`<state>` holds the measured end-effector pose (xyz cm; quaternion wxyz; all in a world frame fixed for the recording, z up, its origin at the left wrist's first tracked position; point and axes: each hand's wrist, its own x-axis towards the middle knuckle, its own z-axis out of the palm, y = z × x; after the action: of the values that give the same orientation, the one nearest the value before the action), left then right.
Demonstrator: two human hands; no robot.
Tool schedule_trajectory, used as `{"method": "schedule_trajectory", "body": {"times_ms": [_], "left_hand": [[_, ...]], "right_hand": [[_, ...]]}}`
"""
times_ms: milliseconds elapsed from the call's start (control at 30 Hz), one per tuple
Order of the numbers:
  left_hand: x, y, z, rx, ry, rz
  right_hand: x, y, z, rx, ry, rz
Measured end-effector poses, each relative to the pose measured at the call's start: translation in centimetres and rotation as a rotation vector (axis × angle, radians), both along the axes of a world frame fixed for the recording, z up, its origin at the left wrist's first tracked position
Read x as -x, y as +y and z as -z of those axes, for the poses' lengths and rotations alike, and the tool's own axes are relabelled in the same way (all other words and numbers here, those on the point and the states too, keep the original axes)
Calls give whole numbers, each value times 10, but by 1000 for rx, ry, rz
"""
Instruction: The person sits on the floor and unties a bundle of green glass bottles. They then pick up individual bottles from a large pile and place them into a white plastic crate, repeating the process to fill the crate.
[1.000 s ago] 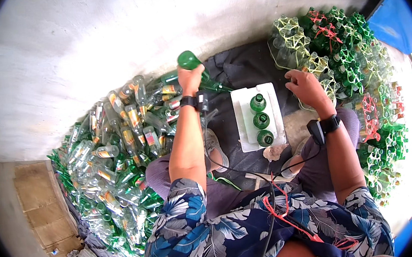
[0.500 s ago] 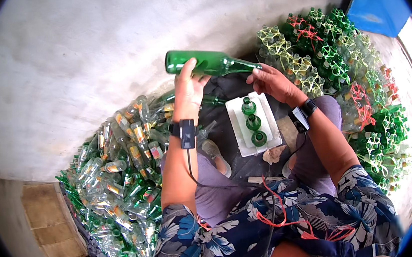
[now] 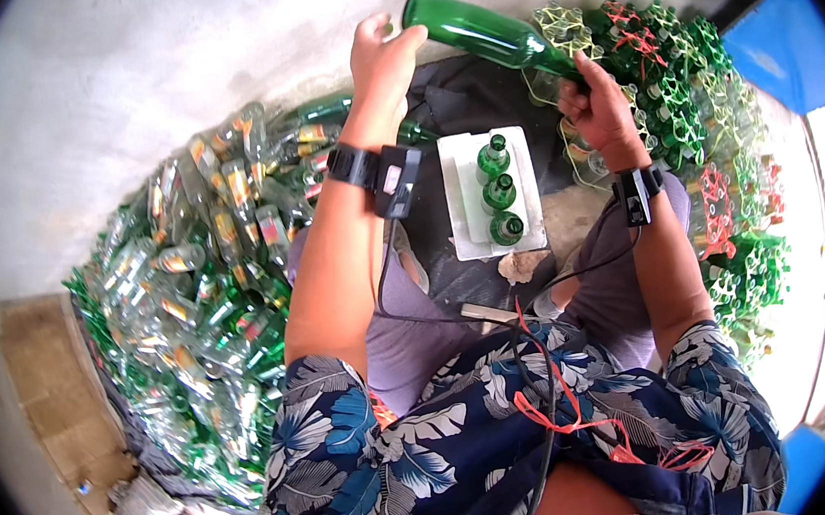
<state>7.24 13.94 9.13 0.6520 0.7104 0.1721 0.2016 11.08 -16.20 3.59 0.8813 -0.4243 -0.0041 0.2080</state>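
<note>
Strong light burns the right edge white and brightens the wall, while the brown patch at far left lies dimmer. Glints streak the green bottle and speckle the glass heap, muddling its detail. Straight edges bow toward a black, soft-edged fisheye rim.

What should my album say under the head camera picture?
Right hand holds a green bottle by its neck; three bottles stand on a white tray.

Glossy green glass bottle, held up slantwise, neck lower right
</note>
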Motion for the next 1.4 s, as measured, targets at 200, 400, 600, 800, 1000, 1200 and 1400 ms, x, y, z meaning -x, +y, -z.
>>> {"method": "schedule_trajectory", "body": {"times_ms": [200, 400, 600, 800, 1000, 1200, 1400], "left_hand": [[-3, 7, -4, -168, -132, -51], [2, 8, -5, -161, -120, 15], [0, 7, -7, -279, -125, 66], [0, 8, -10, -363, -90, 51], [3, 6, -10, -407, -88, 71], [3, 8, -7, -393, -87, 100], [7, 10, -11, -424, -45, 120]], "right_hand": [[-40, -5, -19, 496, -191, 61], [-69, 21, 21, 1277, -568, 6], [-66, 49, 59, 1433, -984, -218], [-53, 67, 68, 1462, -1022, -363], [-47, 77, 76, 1539, -1043, -428], [-36, 88, 71, 1575, -1090, -486], [-32, 89, 64, 1569, -1107, -526]]}}
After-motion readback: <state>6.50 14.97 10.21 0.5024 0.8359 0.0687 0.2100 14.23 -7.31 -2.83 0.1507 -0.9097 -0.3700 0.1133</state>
